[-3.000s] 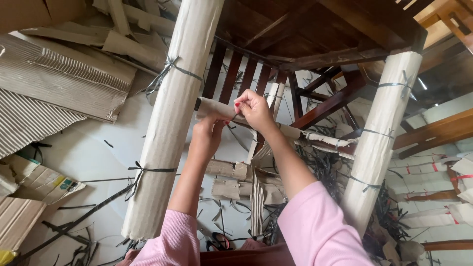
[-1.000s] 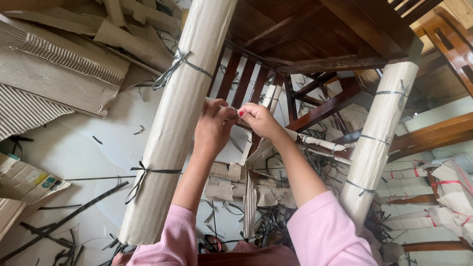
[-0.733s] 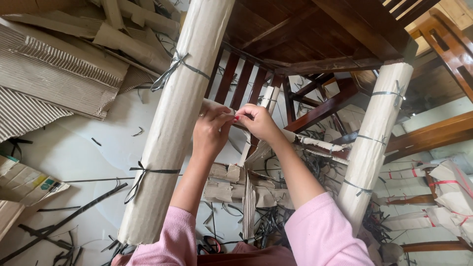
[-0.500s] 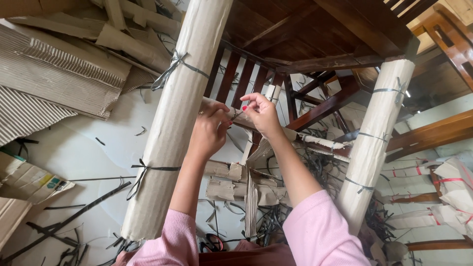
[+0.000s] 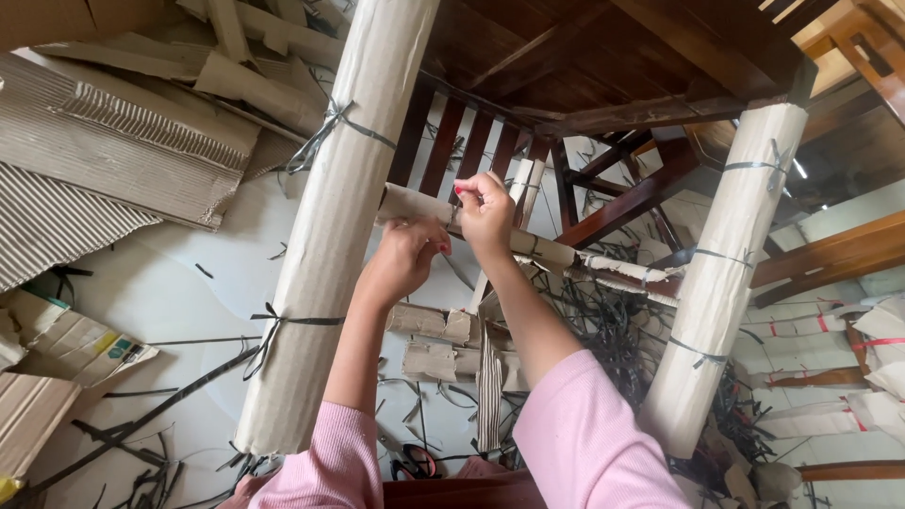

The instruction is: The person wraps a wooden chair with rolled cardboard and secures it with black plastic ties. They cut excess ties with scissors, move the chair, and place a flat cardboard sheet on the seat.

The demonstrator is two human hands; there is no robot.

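A: What do the person's hands have hold of?

B: The right hand (image 5: pixel 485 209) pinches the cardboard-wrapped crossbar (image 5: pixel 415 204) of an upturned wooden chair (image 5: pixel 584 66); its grip is clenched on the wrapping, thumb and fingers pressed together on top. The left hand (image 5: pixel 407 256) sits just below and to the left of that grip, fingers curled against the underside of the same wrapping.

A: Where does the crossbar run?

B: From the wrapped left chair leg (image 5: pixel 335 226), just left of the grip, rightwards toward the wrapped right chair leg (image 5: pixel 721 273), well off to the right. Both legs are pale cardboard tubes tied with dark straps (image 5: pixel 283 322).

A: Any packages nearby?

B: Far left of the grip, low down, a flattened carton (image 5: pixel 71 344) with yellow and blue-green label patches lies on the floor (image 5: pixel 179 292). Above it, brown corrugated sheets (image 5: pixel 113 151). Far right, white bundles banded in red (image 5: pixel 801 325).
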